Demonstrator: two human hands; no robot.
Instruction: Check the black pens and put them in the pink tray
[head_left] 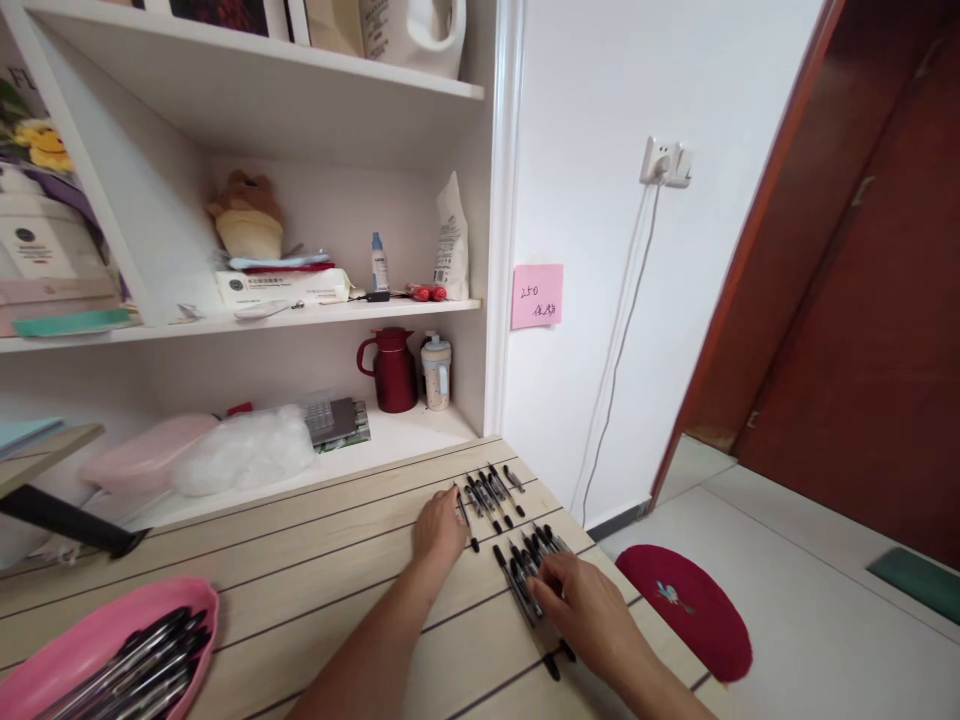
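Note:
My left hand (441, 528) rests near the table's far side, fingers curled and fingertips at the upper end of a dark pen (466, 520). Right of it, several black and clear pens (491, 497) lie side by side in a slanting row. My right hand (589, 605) is over a second, nearer row of black pens (517, 575), its thumb and fingers drawn together. It covers part of that row, and whatever lies between its fingertips is hidden. At the lower left, a pink bowl (211, 625) holds several black-ended pens (161, 650).
The wooden table (337, 590) ends at the right, beside a red round stool (686, 605). White shelves (420, 312) behind hold a red jug (395, 370), a pale cup (436, 372) and a plastic bag (247, 450). A cable (628, 330) hangs from the wall socket (657, 160).

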